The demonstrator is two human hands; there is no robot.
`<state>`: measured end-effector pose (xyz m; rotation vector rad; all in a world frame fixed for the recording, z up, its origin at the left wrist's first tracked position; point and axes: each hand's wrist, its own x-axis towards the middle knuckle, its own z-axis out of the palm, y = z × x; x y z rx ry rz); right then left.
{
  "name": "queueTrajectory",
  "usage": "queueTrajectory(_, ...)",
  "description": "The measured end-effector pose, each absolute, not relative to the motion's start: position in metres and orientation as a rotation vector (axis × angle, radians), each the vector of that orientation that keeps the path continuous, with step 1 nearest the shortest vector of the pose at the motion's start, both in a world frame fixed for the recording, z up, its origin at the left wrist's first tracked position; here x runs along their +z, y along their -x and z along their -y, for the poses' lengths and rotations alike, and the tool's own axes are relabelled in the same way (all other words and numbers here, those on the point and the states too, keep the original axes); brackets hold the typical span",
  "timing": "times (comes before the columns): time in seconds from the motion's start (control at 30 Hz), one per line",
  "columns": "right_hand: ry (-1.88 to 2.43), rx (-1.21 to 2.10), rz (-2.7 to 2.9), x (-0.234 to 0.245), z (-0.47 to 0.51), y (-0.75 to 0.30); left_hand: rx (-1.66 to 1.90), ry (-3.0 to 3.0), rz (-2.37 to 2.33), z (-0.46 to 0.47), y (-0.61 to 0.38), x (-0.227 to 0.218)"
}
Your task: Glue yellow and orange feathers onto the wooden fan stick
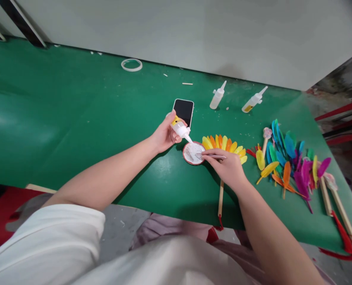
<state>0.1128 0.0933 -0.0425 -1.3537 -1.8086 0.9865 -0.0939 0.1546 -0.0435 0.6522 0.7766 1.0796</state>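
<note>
My left hand (166, 134) is closed around a glue bottle (180, 127) with a yellow label, tilted so its nozzle points down at a small round dish (184, 157). White material lies in the dish, which has a reddish rim. From the right, my right hand (227, 166) pinches a pair of tweezers (215, 156), their tips over the white material. Partly hidden behind that hand is a feather fan (220, 141) with yellow and orange feathers. Its wooden handle (221, 198) points toward me and ends in a red tassel.
A phone (184, 109) lies just beyond my left hand. Two more glue bottles (217, 97) (254, 101) are farther back. Loose colored feathers (288, 144) and wooden handles (340, 209) are heaped at the right. A white tape ring (131, 65) lies near the wall.
</note>
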Motion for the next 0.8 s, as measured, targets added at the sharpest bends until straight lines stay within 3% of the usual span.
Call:
queueTrajectory(0.4, 1.246, 1.167, 1.273, -0.023, -0.093, -0.138, 1.311, -0.818, -0.97, -0.151, 0.071, -0.026)
queueTrajectory(0.8, 1.093, 1.314, 0.965, -0.037, -0.079, -0.158, 1.34, -1.097, -1.087, -0.138, 0.036, 0.002)
